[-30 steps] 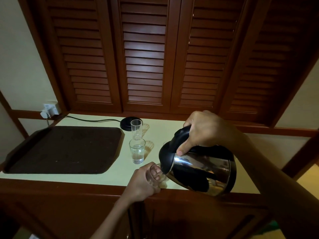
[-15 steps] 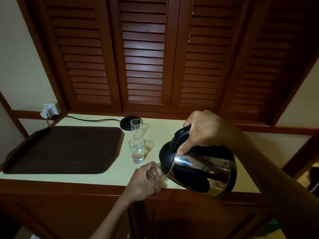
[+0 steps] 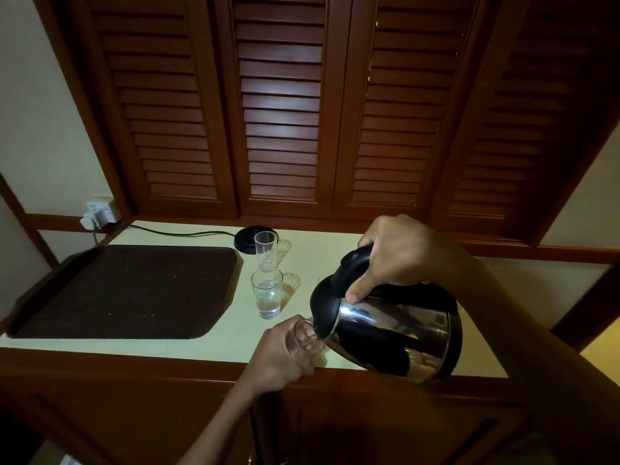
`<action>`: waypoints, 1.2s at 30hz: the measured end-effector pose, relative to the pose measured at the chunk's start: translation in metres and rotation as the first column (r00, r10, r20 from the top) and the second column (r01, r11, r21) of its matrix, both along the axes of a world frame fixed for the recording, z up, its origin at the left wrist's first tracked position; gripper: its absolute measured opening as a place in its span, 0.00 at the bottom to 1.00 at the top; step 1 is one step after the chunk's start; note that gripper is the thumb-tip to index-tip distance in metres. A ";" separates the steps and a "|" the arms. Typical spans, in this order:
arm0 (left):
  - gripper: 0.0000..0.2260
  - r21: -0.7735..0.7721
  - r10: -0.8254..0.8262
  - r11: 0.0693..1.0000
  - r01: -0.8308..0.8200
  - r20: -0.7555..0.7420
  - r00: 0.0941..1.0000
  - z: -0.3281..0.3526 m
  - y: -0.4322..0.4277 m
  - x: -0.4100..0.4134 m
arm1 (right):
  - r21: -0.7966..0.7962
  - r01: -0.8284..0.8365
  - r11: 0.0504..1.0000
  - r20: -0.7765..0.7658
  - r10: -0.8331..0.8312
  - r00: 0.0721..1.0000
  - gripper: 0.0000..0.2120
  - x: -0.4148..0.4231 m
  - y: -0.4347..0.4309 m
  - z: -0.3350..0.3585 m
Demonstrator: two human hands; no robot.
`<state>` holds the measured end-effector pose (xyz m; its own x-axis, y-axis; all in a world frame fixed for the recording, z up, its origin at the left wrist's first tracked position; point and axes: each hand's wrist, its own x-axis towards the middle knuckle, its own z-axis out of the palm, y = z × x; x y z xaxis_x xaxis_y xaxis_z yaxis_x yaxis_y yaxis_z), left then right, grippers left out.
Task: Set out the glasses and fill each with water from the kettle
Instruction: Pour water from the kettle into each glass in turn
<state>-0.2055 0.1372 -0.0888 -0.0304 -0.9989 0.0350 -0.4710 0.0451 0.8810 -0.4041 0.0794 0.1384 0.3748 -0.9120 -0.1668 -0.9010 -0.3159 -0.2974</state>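
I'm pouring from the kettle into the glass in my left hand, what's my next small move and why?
Probably level the kettle once the held glass reaches about the fill of the middle glass. The spout is at the rim of the glass your left hand grips, your right hand holds the handle, and the far glass looks empty, so it's likely next.

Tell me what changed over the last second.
Nothing visibly moved. The right hand still grips the kettle, tilted at the held glass in the left hand. The glass with water, the far glass and the tray stayed put.
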 end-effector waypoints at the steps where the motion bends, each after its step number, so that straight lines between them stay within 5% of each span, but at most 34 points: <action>1: 0.20 -0.001 -0.003 1.000 0.003 0.003 1.000 0.000 0.000 0.000 | -0.003 -0.001 1.000 -0.001 0.001 1.000 0.24 0.000 0.000 0.000; 36: 0.22 0.007 0.002 1.000 -0.002 0.009 1.000 0.013 0.003 -0.007 | 0.099 0.029 0.995 0.074 -0.037 0.997 0.21 -0.018 -0.003 -0.001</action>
